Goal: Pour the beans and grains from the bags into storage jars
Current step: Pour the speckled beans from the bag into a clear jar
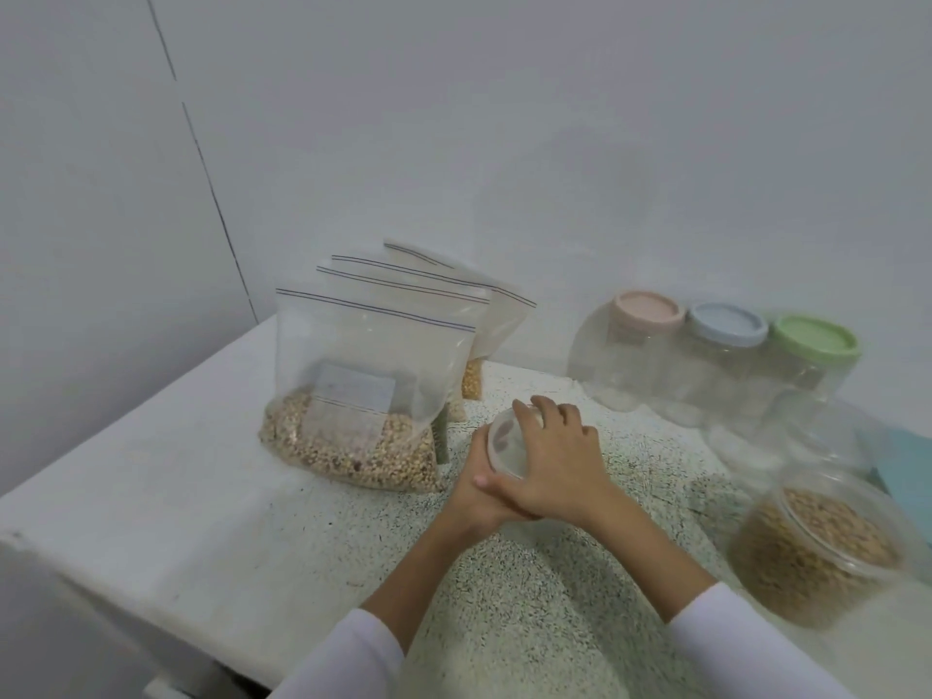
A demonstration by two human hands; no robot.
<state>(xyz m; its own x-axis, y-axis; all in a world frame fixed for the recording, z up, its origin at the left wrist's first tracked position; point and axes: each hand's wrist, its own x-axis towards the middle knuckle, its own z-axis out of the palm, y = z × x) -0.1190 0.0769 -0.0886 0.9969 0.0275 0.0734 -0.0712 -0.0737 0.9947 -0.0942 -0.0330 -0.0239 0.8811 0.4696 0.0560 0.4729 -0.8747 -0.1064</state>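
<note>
Here, your two hands met over the middle of the speckled table (504, 623), both wrapped round one small clear object — it looked like a jar lid (507, 446), though blur made that hard to confirm. Your right hand (560, 471) lay over the top of it with fingers curled down its far side; your left hand (479, 491) came in underneath, mostly hidden, with the thumb showing at the near edge. So the hands were together, clamped on that same piece.

The front bag (363, 385) stood upright just to the left of your hands, zip-topped, with pale beans filling its bottom part. Behind it leaned more zip bags (454, 295); one showed yellow grain (472, 380) low down.

At your right, near the table edge, an open jar (817, 547) held brownish beans — well filled, no lid on it. Just behind that jar stood another clear jar (812, 436), blurred, with nothing visible inside. Along the back wall stood three clear jars in a row, apparently empty, touching or nearly so: pink lid (647, 310), blue lid (727, 327), green lid (816, 340).

Your sleeves (353, 658) were white.
</note>
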